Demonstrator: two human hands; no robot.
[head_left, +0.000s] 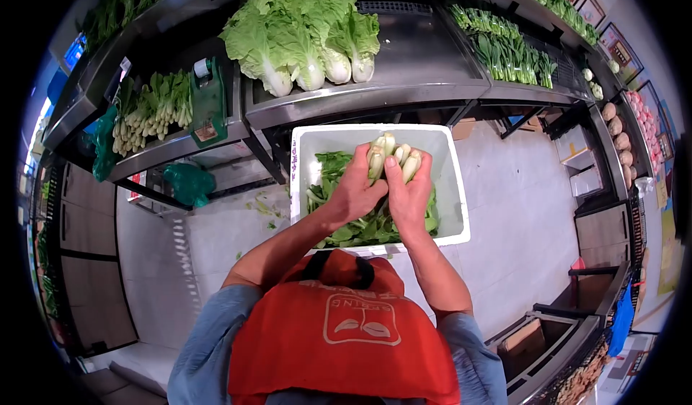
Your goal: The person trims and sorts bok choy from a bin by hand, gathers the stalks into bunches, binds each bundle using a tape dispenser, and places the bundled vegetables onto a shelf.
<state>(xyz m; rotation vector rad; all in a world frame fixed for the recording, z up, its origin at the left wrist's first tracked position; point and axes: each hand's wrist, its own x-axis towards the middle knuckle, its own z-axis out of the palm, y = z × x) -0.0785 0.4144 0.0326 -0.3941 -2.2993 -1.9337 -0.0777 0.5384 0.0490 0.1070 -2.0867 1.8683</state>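
Over a white foam box (460,188), my left hand (356,187) and my right hand (409,190) are close together. Both are closed round bok choy (388,144), whose several pale stem ends point away from me. My thumbs press on the stems, and the leaves below are mostly hidden by my hands. Loose green leafy vegetables (333,165) lie in the bottom of the box, mainly on its left and near side.
Napa cabbages (306,41) stand on the metal display shelf (418,48) beyond the box. Bundled greens (504,51) fill the right shelf. At left are more bok choy (155,106) and a green tape dispenser (209,102). Leaf scraps (267,209) litter the floor.
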